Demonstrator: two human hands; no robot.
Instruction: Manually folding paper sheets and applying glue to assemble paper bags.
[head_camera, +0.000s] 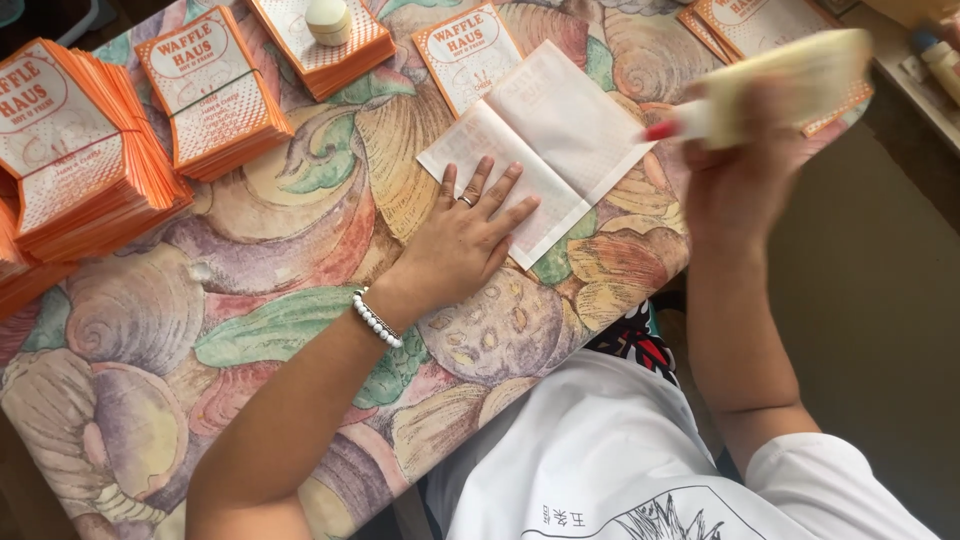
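My left hand (462, 237) lies flat with fingers spread on the near corner of a white paper sheet (560, 130), pressing it to the patterned table. The hand wears a ring and a white bead bracelet. My right hand (735, 175) is raised at the table's right edge, closed around a pale cream bottle with a red tip (780, 80). The bottle is blurred; its tip points left toward the sheet's right corner.
Stacks of orange-and-white printed paper bags stand at the far left (70, 140), upper left (215, 95) and top (320, 40), the last with a small round cream lid (328, 20) on it. More bags lie at top centre (468, 50) and top right (760, 25).
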